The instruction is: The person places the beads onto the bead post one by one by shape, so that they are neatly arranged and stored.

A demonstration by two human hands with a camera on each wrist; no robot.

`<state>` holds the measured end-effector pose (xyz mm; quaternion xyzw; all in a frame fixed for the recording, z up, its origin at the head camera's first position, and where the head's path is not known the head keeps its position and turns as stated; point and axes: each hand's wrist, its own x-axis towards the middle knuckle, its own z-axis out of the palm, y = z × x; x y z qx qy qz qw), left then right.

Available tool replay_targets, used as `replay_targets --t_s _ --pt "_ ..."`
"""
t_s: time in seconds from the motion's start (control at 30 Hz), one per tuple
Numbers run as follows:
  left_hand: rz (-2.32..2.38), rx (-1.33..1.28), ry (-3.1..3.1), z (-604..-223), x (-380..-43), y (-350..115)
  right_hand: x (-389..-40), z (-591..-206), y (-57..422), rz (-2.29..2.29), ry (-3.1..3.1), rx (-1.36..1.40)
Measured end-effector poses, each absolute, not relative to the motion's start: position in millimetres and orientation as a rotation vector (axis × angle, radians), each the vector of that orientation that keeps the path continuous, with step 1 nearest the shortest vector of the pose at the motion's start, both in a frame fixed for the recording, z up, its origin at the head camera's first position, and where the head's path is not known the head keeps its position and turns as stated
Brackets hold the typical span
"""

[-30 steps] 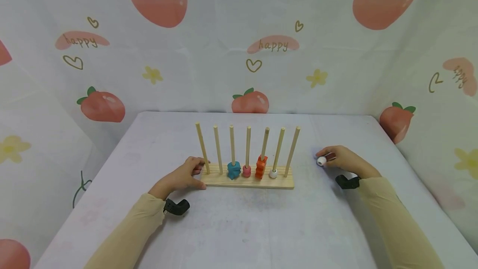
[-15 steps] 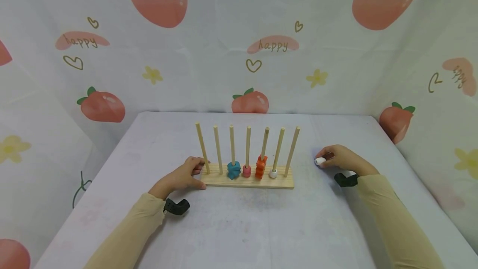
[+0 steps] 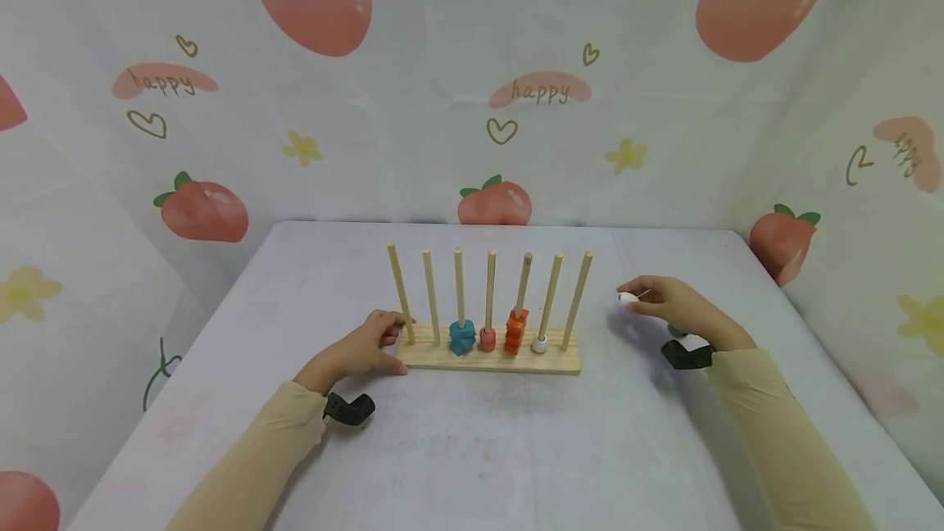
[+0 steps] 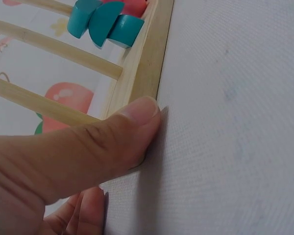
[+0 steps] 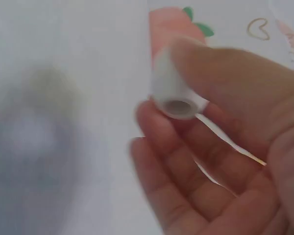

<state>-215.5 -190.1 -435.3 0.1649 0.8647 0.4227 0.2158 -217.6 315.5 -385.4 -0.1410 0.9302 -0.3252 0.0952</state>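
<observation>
A wooden peg rack with several upright pegs stands mid-table. My left hand grips its left end, the thumb pressed on the front edge and the other fingers behind. From left to right, the pegs bear a teal piece, a pink bead, an orange piece and a white bead. To the right of the rack, my right hand pinches another white bead between thumb and fingers, above the table. That bead's hole shows in the right wrist view.
A small green shape is partly hidden behind my right wrist; its kind is unclear. The white-covered table ends at a printed cloth backdrop. A black camera mount juts from my left wrist, another from the right.
My right hand has lifted the white bead off the table and moved it slightly left and away from me. A green shape shows by that wrist. The left hand and rack stay put.
</observation>
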Motion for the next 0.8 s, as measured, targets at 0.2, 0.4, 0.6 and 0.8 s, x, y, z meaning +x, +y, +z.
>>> replay_targets --t_s 0.2,0.4,0.6,0.8 --pt "1.196 0.450 2.381 -432.4 -213.2 -187.9 -210.4 -368.9 304.2 -1.128 2.793 -0.399" --pt "1.180 0.451 2.390 -432.2 -213.4 -188.2 -205.8 -355.4 289.7 -1.301 2.830 -0.491" --pt "1.202 0.454 2.372 -431.3 -213.3 -188.3 -196.4 -341.2 272.9 -1.455 2.913 -0.621" --pt "1.203 0.454 2.376 -432.0 -213.6 -188.5 -189.3 -329.6 258.3 -1.720 2.862 -0.721"
